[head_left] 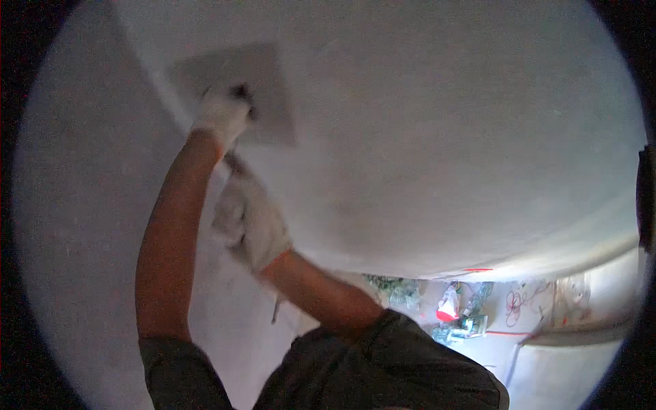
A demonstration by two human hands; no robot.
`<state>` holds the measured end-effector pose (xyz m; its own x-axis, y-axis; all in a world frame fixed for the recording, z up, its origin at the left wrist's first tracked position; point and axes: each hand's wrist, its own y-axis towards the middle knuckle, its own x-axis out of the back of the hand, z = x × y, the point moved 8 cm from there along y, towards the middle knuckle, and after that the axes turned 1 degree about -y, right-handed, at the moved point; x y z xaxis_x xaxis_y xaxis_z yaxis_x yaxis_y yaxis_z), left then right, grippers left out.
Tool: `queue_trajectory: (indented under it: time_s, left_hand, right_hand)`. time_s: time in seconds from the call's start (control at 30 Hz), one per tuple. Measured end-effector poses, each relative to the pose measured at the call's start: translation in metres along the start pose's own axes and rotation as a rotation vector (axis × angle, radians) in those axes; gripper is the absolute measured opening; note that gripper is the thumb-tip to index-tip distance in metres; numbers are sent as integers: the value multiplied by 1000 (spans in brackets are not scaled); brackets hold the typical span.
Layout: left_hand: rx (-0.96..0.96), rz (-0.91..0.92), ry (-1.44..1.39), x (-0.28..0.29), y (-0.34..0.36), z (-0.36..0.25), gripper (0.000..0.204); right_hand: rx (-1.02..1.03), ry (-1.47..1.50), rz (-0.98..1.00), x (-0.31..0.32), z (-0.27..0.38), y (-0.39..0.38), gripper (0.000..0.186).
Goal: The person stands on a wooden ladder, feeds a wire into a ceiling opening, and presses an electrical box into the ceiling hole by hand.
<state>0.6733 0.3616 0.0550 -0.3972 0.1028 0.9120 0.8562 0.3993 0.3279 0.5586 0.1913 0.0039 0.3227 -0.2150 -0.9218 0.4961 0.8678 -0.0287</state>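
My left hand, in a pale work glove with an orange cuff, is raised to the upper left. Its fingers are wrapped round the dark handle of a plastering trowel. The trowel's wide grey plate lies flat against, or very close to, the pale plastered surface. Lower and to the right is my right hand, gloved the same way, with the fingers curled closed. Something dark and narrow sticks out above its knuckles towards my left wrist. Blur hides what kind of thing that is.
A bent corner line parts the pale surface from the wall at left. On the floor at lower right lie a white and red bag, a box-like thing, green clutter and a reddish coiled cable.
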Motion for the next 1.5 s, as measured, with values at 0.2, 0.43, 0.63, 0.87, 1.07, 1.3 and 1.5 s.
queue_trajectory:
  time_s: [0.2,0.43,0.63,0.87,1.07,1.3,1.5]
  left_hand:
    - [201,157,-201,9,-10,-37,24]
    - [368,226,-484,-3,-21,-27,25]
    - [364,261,-383,0,-3,-21,31]
    - [403,-128,-558,43,-29,-29,27]
    - [259,143,-617,36,-37,-43,24]
    - [395,2,-861,25,-30,-30,19]
    - [292,144,-822,22,-26,-36,18]
  right_hand:
    - [16,-40,-38,19,-9,12,59]
    - [1,49,-24,20,-14,8,38]
    - [-19,112,61,7,-18,9,28]
    - [18,77,70,19,-4,16,29]
    - [1,92,142,4,0,20,28]
    - [47,-100,36,29,-9,27,32]
    - [274,-388,-182,41,0,30,42]
